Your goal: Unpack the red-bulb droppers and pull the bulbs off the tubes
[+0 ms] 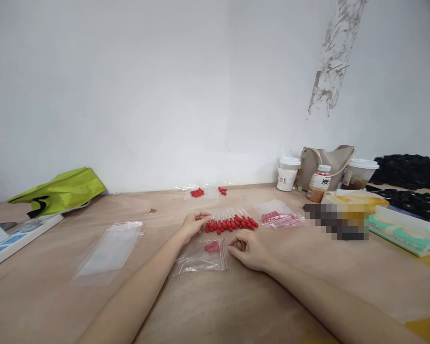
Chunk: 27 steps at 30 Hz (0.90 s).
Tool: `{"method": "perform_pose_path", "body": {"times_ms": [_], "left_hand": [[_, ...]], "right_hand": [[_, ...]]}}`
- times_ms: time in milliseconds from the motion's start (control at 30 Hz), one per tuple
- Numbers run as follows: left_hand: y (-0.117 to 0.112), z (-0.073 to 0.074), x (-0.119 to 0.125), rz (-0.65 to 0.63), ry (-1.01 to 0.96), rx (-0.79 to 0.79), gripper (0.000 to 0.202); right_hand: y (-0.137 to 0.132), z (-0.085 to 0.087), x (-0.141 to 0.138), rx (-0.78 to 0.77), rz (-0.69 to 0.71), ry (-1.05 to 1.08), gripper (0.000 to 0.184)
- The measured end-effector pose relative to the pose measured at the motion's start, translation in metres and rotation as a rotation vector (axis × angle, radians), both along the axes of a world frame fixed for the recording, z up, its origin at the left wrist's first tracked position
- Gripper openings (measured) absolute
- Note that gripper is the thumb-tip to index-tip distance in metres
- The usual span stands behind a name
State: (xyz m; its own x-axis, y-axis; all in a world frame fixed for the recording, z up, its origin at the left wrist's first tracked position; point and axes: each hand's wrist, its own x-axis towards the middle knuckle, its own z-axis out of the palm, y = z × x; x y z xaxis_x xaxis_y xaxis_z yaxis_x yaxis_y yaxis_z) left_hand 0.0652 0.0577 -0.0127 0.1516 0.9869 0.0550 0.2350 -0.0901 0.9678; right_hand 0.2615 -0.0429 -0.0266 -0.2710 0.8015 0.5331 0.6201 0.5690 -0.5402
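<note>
A row of glass droppers with red rubber bulbs (232, 223) lies fanned on the brown paper, bulbs facing me. At its left end is my left hand (195, 224), fingers stretched out against the outermost dropper. In front lies a clear zip bag (197, 262) with a few red-bulbed pieces (212, 246) inside; its red-lined mouth faces right. My right hand (249, 249) rests just beside that mouth. Its fingers are curled, with the thumb and index tips close together at the bag's edge; whatever they pinch is too small to make out.
Flat clear bags (109, 253) lie to the left; filled bags (279, 214) sit right of the droppers. More red bulbs (197, 192) are by the wall. A power strip (21, 241), green bag (60, 193), cup (288, 174), bottle (318, 185) and white tray (404, 231) stand around.
</note>
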Motion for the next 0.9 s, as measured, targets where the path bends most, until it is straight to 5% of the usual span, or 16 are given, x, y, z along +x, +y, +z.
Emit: {"method": "perform_pose_path", "body": {"times_ms": [300, 433, 600, 733, 900], "left_hand": [[0.001, -0.008, 0.003, 0.042, 0.016, 0.179, 0.042], [0.001, 0.007, 0.0, 0.018, 0.059, 0.241, 0.042], [-0.045, 0.028, -0.014, -0.16, 0.164, 0.333, 0.029], [-0.091, 0.019, -0.033, -0.409, 0.467, 0.406, 0.031], [-0.104, 0.004, -0.045, -0.399, 0.549, 0.416, 0.041]], "right_hand": [[-0.004, 0.004, -0.001, 0.041, 0.043, -0.056, 0.007], [-0.004, 0.005, -0.003, 0.044, 0.073, -0.047, 0.008], [-0.003, 0.007, -0.007, 0.026, 0.11, -0.045, 0.011], [-0.002, 0.004, -0.01, -0.001, 0.109, -0.073, 0.012], [-0.003, 0.003, -0.012, -0.026, 0.096, -0.143, 0.014]]}}
